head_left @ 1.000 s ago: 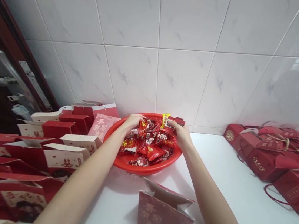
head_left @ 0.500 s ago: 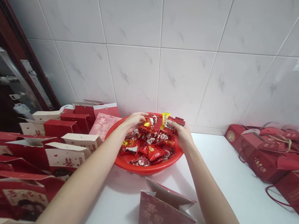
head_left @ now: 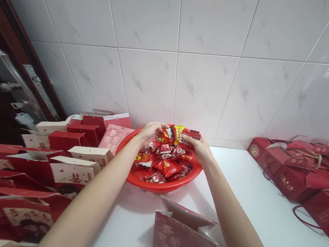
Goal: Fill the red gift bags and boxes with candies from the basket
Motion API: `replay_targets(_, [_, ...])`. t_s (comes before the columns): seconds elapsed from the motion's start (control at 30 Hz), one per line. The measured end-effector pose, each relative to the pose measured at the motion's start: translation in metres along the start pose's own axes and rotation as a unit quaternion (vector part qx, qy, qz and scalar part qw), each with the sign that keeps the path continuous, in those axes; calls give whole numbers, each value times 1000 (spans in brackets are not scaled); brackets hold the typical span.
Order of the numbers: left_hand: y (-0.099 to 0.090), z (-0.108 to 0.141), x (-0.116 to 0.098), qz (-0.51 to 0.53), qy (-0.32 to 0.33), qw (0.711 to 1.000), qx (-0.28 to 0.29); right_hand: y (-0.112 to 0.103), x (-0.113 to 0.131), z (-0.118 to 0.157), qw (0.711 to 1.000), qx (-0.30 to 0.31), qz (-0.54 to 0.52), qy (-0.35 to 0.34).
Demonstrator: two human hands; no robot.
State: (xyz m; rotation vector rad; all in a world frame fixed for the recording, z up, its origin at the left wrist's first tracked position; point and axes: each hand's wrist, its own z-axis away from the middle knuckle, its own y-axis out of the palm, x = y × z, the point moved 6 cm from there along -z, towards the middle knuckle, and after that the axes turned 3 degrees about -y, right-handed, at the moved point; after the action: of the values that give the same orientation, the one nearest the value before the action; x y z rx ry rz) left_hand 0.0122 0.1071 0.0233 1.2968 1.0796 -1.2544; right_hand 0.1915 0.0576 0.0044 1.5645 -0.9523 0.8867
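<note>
Both hands are over the far side of a red plastic basket (head_left: 159,187) filled with small wrapped candies (head_left: 170,167). My left hand (head_left: 151,134) is closed on a red and gold candy packet (head_left: 168,135) at its fingertips. Fingers of my right hand (head_left: 200,147) are closed around red candy packets (head_left: 193,135). A yellow candy packet (head_left: 178,134) stands upright between the two hands; which one bears it is hard to tell. In front of the basket, an open dusky red gift box (head_left: 182,243) stands on the white table.
Rows of open red and cream gift boxes (head_left: 73,172) crowd the left side. Closed red boxes with cord handles (head_left: 295,178) stand on the right. A pink box (head_left: 115,137) leans behind the basket's left edge. Tiled wall (head_left: 203,92) rises behind; a door handle (head_left: 5,69) is at far left.
The yellow packet has shifted slightly left and tilted, nearer the red and gold packet. My right fingers have moved a little left and down. The boxes and basket stay put.
</note>
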Motion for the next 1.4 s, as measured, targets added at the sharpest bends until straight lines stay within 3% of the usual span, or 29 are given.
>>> replay_targets(0.33, [-2, -1, 2, 2, 40, 999, 15, 2, -2, 0, 1000, 7, 2, 6])
replay_targets(0.47, [-5, -6, 1, -90, 71, 993, -18, 2, 1, 2, 1000, -3, 8, 6])
replay_targets(0.53, [-5, -7, 3, -222, 65, 972, -34, 1, 2, 3, 1000, -14, 11, 6])
replay_targets(0.63, [-8, -8, 10, -408, 26, 911, -53, 2, 4, 4, 1000, -23, 10, 9])
replay_targets(0.87, [-23, -5, 18, -535, -22, 840, -90, 2, 3, 3, 1000, -25, 8, 5])
replay_targets(1.03, [-9, -5, 29, -554, -5, 832, -20, 2, 3, 3, 1000, -17, -8, 0])
replay_targets(1.23, [6, -7, 59, -583, -48, 809, 57, 3, 5, 5, 1000, -21, 0, 2])
replay_targets(1.4, [19, -4, 61, -570, -15, 815, 99, 1, 4, 4, 999, -34, 12, 2])
